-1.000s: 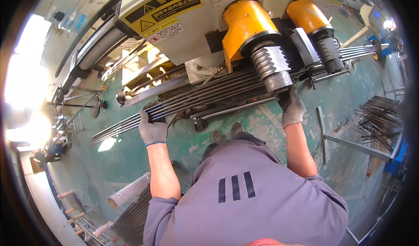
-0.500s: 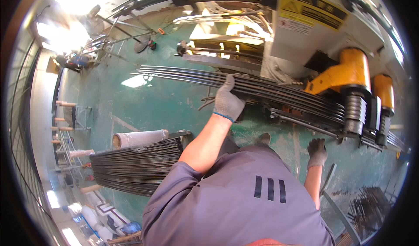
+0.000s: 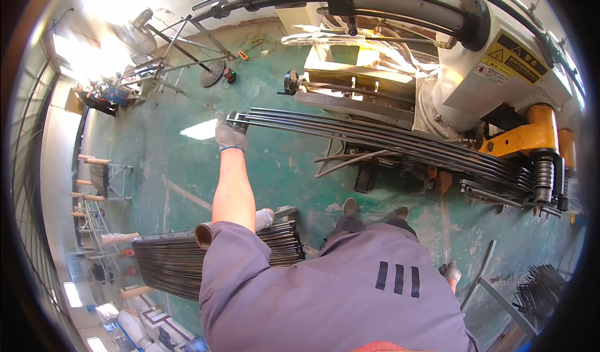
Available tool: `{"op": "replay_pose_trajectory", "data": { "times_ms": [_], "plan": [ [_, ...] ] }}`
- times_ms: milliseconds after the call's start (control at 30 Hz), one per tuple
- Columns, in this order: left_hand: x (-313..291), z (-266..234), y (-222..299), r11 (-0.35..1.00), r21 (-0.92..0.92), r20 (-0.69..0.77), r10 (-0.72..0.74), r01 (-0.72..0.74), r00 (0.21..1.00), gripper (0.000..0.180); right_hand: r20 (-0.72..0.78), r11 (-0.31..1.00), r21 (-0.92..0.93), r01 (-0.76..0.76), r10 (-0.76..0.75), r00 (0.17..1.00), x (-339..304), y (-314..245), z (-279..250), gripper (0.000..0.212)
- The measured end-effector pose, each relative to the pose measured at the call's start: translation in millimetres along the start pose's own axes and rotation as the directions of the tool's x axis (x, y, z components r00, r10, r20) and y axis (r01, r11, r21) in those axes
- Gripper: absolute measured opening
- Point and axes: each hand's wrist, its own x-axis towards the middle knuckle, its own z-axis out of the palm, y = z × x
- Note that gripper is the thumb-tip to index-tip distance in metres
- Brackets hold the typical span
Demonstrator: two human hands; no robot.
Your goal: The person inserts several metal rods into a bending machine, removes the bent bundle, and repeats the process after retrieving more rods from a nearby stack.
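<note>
My left hand (image 3: 231, 133), in a pale knit glove, is at the left ends of a bundle of long dark metal rods (image 3: 375, 140). The rod ends lie between its thumb and fingers, and one end sticks out a little further than the others. To the right, the bundle runs up to a metal roller (image 3: 543, 178) beneath the yellow arm (image 3: 525, 133) of a machine. My right hand (image 3: 450, 272), also gloved, hangs low by my right side, away from the rods. Its fingers look curled, with nothing visible in them.
Behind the rods stands the grey machine body (image 3: 494, 70) with a warning label. A stack of dark rods (image 3: 187, 261) and a wrapped roll (image 3: 262, 219) are at my left. More thin rods (image 3: 544, 292) lie at the lower right, beside a metal frame (image 3: 494, 289). Bent bars (image 3: 350, 161) stick out under the bundle.
My left hand has moved left along the bundle, from partway along it to the rod ends. My right hand has dropped closer to my body, and the machine appears further right in view.
</note>
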Motion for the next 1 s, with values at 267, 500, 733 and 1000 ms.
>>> {"op": "replay_pose_trajectory", "data": {
  "times_ms": [267,500,733,1000],
  "plan": [
    [-76,17,-30,0.98,0.199,0.434,-0.103,0.016,0.895,0.056,0.129,0.962,-0.186,0.2,-0.178,0.976,-4,-8,17,0.027],
    [-76,21,-22,0.984,0.104,0.444,-0.174,0.143,0.879,0.053,0.256,0.917,-0.045,0.395,-0.372,0.892,-42,-30,70,0.028],
    [-62,4,-26,0.928,0.367,0.452,-0.242,0.068,0.859,0.053,0.29,0.835,-0.326,0.444,-0.359,0.887,-51,-30,65,0.029],
    [-84,32,-28,0.919,0.393,0.351,-0.17,0.019,0.921,0.06,0.395,0.853,-0.267,0.449,-0.328,0.858,-52,-77,97,0.031]
  ]
}}
